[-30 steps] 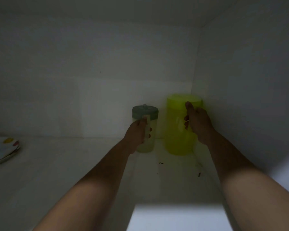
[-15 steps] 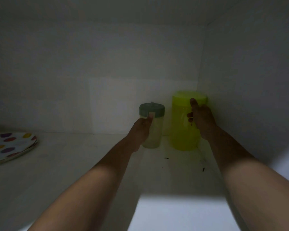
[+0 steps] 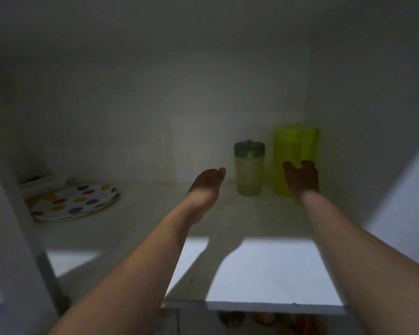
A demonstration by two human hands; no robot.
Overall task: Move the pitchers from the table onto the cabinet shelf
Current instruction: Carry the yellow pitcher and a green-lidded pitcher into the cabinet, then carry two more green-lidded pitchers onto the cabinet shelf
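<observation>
Two pitchers stand upright at the back right of the white cabinet shelf. The small clear pitcher has a grey-green lid. Right of it, in the corner, stands the taller lime-green pitcher. My left hand hovers open just left of the small pitcher, apart from it. In front of the green pitcher's lower part is my right hand, fingers spread and holding nothing.
A stack of polka-dot plates lies at the shelf's left, with something pale behind it. The cabinet's right wall stands close beside the green pitcher. A vertical divider frames the left. Brownish items show dimly below the shelf edge.
Both hands have let go of the pitchers and drawn back toward me. The pitchers stay standing on the shelf. The view has pulled back, showing more of the plates and shelf front.
</observation>
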